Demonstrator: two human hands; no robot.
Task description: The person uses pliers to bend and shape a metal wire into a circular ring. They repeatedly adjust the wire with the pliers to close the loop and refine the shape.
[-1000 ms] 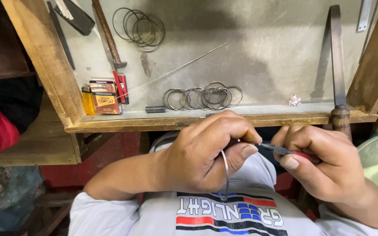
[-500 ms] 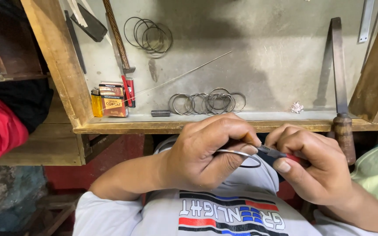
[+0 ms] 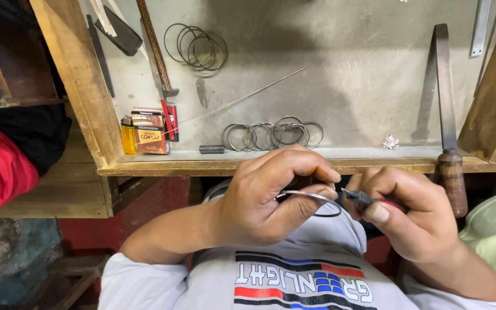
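Workbench tray [image 3: 374,154] sits above the lap, a row of finished rings [image 3: 274,135] on it and a file [image 3: 446,132] at its right edge. Left hand [image 3: 265,198] pinches the wire ring [image 3: 311,198] in closed fingers, just below the tray edge. Right hand [image 3: 409,215] clamps small pliers [image 3: 358,198], tips at the ring's end. Risk: pliers slip off the thin wire, kinking it or nicking the thumb beside the jaws.

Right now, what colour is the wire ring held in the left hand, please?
Silvery grey metal wire ring, head view.
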